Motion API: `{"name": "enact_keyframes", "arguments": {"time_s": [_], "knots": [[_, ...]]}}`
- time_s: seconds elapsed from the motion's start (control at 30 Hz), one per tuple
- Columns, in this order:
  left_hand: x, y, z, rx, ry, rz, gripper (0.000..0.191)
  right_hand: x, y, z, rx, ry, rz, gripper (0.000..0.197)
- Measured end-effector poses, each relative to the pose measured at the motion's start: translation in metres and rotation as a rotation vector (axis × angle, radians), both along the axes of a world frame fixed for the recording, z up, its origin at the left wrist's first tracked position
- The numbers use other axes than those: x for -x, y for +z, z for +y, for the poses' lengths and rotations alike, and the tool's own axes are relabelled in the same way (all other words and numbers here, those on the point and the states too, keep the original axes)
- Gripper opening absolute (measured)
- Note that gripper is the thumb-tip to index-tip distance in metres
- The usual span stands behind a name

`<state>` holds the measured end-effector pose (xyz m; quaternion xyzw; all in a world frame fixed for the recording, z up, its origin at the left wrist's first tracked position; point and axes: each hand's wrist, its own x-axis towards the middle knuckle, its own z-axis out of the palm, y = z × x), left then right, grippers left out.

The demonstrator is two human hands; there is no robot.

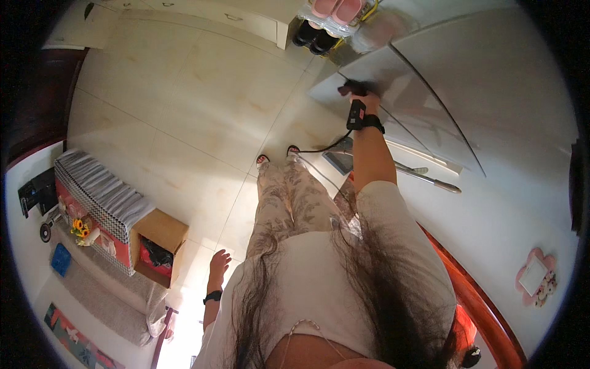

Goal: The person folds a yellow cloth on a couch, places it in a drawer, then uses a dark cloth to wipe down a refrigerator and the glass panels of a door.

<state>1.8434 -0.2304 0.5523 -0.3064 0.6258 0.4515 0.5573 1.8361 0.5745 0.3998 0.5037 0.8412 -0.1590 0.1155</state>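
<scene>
My right hand (367, 100) is stretched forward, closed around a dark, blurred object (358, 86), possibly a cloth. The object is at the lower part of a large pale, glossy panelled surface (451, 83), which looks like a refrigerator; whether they touch is hard to tell. A small black device (356, 114) sits at that wrist beside a black band, and a dark cable (329, 146) runs down from it. At my side hangs my left hand (219, 264), with fingers apart and nothing in it, over the tiled floor (221, 106).
Near my feet, a grey dustpan (339, 159) and a metal-ended pole (445, 185) stand by the wall. A rack with pink shoes (339, 9) and black shoes (315, 39) is ahead. To the left are a cardboard box (161, 223), a cloth-covered table (99, 189) and a sofa (101, 295).
</scene>
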Motion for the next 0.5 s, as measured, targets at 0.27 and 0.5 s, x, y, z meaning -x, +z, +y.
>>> {"name": "enact_keyframes", "arguments": {"time_s": [0.27, 0.5], "knots": [[0.035, -0.067, -0.025, 0.047, -0.019, 0.114, 0.045, 0.07, 0.039, -0.094, 0.402, -0.321, 0.342, 0.031], [0.039, -0.096, 0.021, -0.239, -0.051, 0.053, 0.044, -0.032, -0.007, -0.063, 0.778, -0.362, 0.948, 0.051]]}}
